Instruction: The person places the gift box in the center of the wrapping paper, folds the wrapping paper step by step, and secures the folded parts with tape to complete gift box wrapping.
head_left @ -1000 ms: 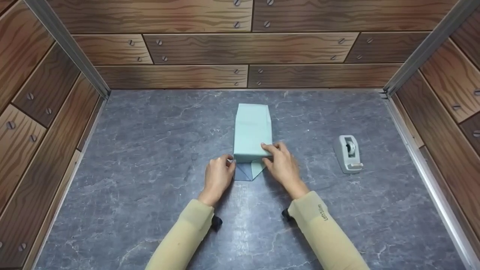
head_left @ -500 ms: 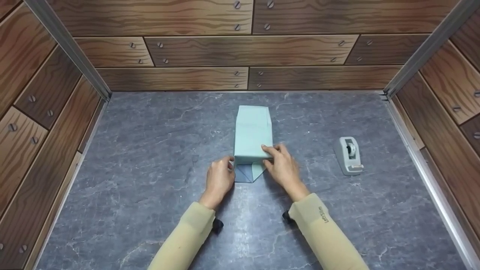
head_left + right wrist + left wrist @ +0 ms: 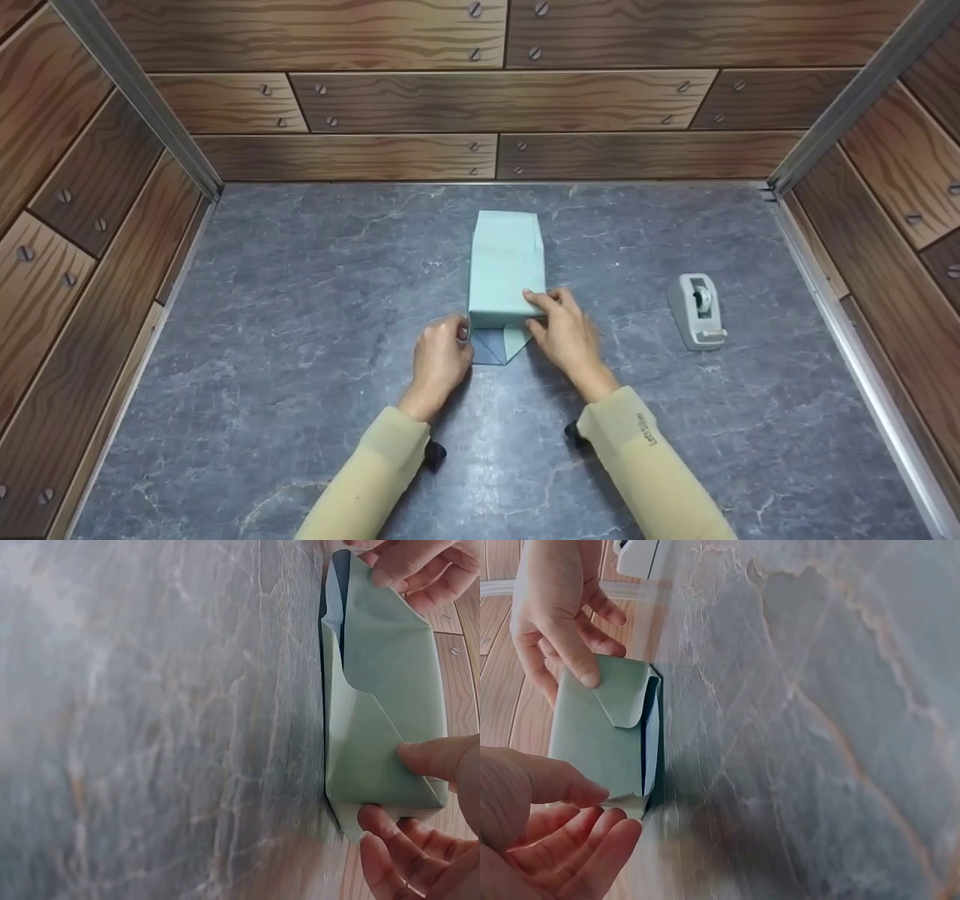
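A box-shaped parcel (image 3: 506, 259) in pale green paper lies on the table, its near end partly folded. From that end a paper flap (image 3: 489, 348) sticks out toward me, bluish on its inner side. My left hand (image 3: 441, 358) pinches the paper at the near left corner between thumb and fingers. At the near right corner, my right hand (image 3: 568, 331) grips the parcel. The right wrist view shows its thumb on the folded end paper (image 3: 375, 754) and its fingers against the side. In the left wrist view, a gap shows between the end folds (image 3: 622, 701) and the bottom flap.
To the right of the parcel stands a grey tape dispenser (image 3: 699, 311) with a roll in it. The grey marbled table (image 3: 315, 255) is bounded by wood-patterned walls (image 3: 390, 101) at the back and both sides, with metal strips along the edges.
The left hand has shifted slightly right and nearer along the flap's left edge. The right hand keeps its grip, and the parcel stays in place apart from a small tilt of the head view.
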`<state>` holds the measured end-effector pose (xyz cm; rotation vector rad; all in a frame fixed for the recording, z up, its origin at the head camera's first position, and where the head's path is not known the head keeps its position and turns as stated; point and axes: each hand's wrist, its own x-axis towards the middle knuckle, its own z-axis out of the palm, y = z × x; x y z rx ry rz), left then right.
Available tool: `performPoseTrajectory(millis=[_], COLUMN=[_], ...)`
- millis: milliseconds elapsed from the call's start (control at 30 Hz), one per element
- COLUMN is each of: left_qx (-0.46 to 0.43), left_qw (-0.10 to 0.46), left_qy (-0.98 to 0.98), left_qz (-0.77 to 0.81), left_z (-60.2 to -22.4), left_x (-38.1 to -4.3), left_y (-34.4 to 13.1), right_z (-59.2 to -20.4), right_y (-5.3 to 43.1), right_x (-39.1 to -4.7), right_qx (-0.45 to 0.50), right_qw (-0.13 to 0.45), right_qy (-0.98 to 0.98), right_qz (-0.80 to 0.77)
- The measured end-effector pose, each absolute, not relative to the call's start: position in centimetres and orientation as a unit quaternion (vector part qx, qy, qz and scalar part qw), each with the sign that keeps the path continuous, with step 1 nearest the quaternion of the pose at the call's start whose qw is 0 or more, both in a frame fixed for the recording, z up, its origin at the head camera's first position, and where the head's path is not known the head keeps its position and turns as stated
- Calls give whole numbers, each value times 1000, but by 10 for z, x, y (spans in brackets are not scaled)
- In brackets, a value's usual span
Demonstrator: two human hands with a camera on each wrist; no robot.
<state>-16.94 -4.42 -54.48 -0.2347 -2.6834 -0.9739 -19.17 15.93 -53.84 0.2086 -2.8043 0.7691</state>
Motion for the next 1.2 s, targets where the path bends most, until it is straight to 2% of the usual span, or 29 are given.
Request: performPoseTrajectory(millis=[467, 867, 1200], left_qx=[-112, -185, -226], left_qw=[105, 87, 52], left_qy=[-931, -934, -932], left_qz=[-330, -292, -279], left_z=[-548, -549, -550], left_x=[-167, -165, -166], left_y=[-42, -42, -44], right_z=[-537, -538, -538], right_y=[159, 159, 159], right_x=[-192, -192, -192], right_qx=[72, 69, 62], right_qw=[107, 104, 101], right_qy=[-960, -961, -962], right_qz=[250, 245, 245])
